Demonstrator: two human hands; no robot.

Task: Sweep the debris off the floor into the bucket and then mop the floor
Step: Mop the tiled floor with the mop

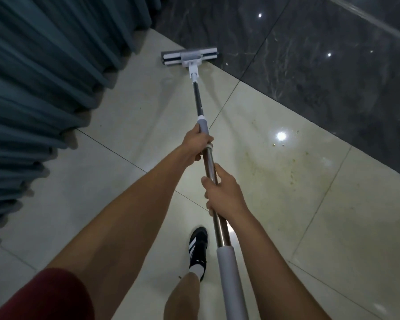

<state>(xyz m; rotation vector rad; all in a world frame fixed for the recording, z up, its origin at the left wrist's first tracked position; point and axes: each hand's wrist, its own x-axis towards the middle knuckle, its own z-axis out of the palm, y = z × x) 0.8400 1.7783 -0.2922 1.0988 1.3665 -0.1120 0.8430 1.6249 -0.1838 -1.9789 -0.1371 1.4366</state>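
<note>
Pleated teal curtains [39, 88] hang at left over the glossy cream tiled floor [102, 192]. The left hand [198, 144] and right hand [224, 192] grip the steel-handled sponge mop [189, 57], its head against the dark marble wall [310, 54]. Yellowish debris specks [291, 174] lie rightward; the handle's end is cut off.

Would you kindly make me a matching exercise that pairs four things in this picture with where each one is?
Things:
1. mop head
2. left hand
3. right hand
4. curtain

Places:
A. lower on the mop pole, nearer the person
B. along the left side of the view
C. on the pale floor tile, at the edge of the dark tiles
D. higher on the mop pole, at the grey sleeve

Pairs: 1-C, 2-D, 3-A, 4-B
</note>
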